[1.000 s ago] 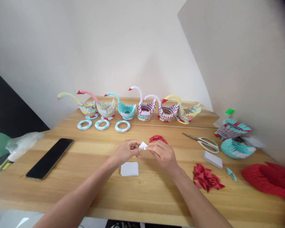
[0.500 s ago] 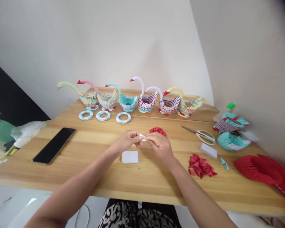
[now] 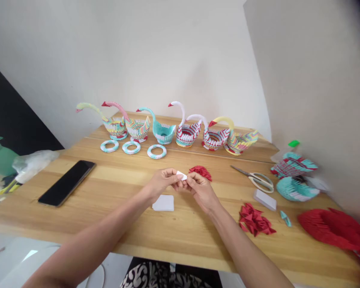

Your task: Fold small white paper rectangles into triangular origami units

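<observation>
No legible text, label, brand, number or sign in the head view. Phone (image 3: 67, 183) on the worktop (image 3: 114, 224): screen dark, nothing displayed. White paper stack (image 3: 163, 203) and white block (image 3: 264, 199): blank faces. Scissors (image 3: 256, 178): no marking resolvable. Small green tag (image 3: 293, 143) at far right: too small and blurred to read.

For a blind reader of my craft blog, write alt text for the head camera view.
Two bare hands, left hand and right hand, pinch a small folded white paper piece above a light wooden table. A row of colourful folded-paper swans lines the far edge.
</observation>
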`<state>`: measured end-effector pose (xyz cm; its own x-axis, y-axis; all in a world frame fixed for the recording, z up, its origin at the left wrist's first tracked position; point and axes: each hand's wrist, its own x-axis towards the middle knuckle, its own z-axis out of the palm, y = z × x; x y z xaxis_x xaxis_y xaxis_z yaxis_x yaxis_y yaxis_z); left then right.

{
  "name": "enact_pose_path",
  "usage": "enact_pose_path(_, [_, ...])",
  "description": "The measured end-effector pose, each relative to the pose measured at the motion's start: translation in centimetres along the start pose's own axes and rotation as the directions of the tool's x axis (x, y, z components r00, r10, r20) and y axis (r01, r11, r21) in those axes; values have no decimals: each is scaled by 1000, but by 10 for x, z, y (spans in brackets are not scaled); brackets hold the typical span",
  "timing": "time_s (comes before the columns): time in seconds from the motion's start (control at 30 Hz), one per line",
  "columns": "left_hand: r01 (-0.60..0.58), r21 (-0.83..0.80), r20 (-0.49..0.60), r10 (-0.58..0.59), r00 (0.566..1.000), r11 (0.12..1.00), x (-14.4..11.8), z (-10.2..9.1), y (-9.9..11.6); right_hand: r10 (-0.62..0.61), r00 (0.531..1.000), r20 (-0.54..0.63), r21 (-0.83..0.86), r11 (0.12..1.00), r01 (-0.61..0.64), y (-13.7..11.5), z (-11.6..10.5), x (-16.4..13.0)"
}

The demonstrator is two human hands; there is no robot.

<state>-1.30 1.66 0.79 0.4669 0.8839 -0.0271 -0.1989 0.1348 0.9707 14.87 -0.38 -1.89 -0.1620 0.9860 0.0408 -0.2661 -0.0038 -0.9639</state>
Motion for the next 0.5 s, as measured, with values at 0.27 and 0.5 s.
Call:
enact_pose_path(0.27, [-10, 51, -56, 13, 998, 999, 0, 1, 1, -66, 998, -13, -135, 989, 64, 4, -7, 1])
enact_pose_path(0.5, [-27, 142, -114, 44, 993, 989, -1, 3, -1, -155, 987, -50, -403, 907, 122, -1, -5, 1])
